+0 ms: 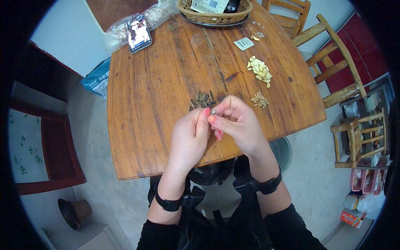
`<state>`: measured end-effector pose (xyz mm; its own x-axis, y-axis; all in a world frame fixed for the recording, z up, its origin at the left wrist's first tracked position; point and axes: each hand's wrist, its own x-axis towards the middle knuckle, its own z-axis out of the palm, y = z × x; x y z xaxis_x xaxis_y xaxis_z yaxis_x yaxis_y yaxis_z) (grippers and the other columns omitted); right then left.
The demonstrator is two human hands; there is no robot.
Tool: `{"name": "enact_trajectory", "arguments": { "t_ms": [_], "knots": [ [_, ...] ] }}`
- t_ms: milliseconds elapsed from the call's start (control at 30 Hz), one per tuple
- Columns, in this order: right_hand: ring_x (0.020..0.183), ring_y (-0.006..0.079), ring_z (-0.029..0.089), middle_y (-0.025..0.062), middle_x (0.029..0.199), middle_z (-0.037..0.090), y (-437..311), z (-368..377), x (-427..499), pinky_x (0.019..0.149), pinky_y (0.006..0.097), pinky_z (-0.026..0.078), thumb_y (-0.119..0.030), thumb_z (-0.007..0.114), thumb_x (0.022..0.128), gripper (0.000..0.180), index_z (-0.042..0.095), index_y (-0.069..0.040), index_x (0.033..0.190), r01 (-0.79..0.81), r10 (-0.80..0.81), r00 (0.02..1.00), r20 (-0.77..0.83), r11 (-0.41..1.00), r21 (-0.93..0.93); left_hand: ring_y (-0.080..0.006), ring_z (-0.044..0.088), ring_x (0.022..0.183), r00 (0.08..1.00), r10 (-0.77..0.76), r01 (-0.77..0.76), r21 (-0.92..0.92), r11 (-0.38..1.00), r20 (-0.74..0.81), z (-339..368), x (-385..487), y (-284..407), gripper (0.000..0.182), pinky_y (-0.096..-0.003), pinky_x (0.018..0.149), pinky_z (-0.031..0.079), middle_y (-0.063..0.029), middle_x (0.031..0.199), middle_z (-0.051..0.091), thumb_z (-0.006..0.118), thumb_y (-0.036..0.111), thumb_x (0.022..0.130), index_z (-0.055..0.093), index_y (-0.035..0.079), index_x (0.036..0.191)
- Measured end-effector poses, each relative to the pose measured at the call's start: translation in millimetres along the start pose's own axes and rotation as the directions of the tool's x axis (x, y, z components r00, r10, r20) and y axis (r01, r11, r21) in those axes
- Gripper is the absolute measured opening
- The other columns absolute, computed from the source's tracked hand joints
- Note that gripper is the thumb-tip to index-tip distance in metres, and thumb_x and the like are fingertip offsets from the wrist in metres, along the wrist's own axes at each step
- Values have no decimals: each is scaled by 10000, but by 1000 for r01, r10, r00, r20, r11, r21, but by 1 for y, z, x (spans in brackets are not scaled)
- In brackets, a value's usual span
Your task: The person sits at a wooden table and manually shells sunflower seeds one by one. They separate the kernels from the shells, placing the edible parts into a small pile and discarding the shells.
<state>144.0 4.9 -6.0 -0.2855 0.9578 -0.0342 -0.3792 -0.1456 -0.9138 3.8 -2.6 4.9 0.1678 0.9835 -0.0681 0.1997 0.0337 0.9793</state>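
My left hand (191, 132) and my right hand (239, 123) meet above the near edge of the wooden table (150, 103). Between their thumbs and fingertips they pinch one small greyish seed (212, 112), mostly covered by the fingers. Just beyond my left fingers lies a small pile of striped sunflower seeds in their shells (202, 99), partly hidden by that hand. Right of my right hand is a little heap of shelled kernels (260, 100). Farther back on the right lies a pile of pale yellow pieces, like peeled garlic cloves or pumpkin seeds (260, 69); which, I cannot tell.
A lit phone (138, 33) leans on a clear plastic bag (117, 34) at the back left. A wicker basket (215, 19) with packets stands at the far edge, a small printed sachet (243, 43) nearer. Wooden chairs (337, 67) flank the right side; a bucket (280, 153) is below the table.
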Motion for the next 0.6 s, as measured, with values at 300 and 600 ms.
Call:
{"name": "enact_trajectory", "arguments": {
  "t_ms": [300, 600],
  "knots": [
    [600, 120, 586, 92, 757, 609, -1, -8, -1, 548, 238, 507, -23, 537, 879, 77, 522, 25, 937, -112, 112, 994, -17, 993, -24, -347, 581, 616, 985, 155, -113, 393, 913, -77, 6, -3, 2, 328, -393, 543, 448, -174, 647, 576, 448, 264, 945, 553, 26, 746],
    [660, 144, 629, 116, 781, 643, -15, -36, -3, 596, 244, 509, 16, 538, 845, 104, 548, 44, 945, -18, -161, 913, -376, 903, -430, -373, 587, 677, 988, 152, -114, 599, 793, -13, -2, -9, 11, 342, -434, 580, 461, -177, 678, 589, 455, 324, 930, 578, 52, 762]
  ]
}}
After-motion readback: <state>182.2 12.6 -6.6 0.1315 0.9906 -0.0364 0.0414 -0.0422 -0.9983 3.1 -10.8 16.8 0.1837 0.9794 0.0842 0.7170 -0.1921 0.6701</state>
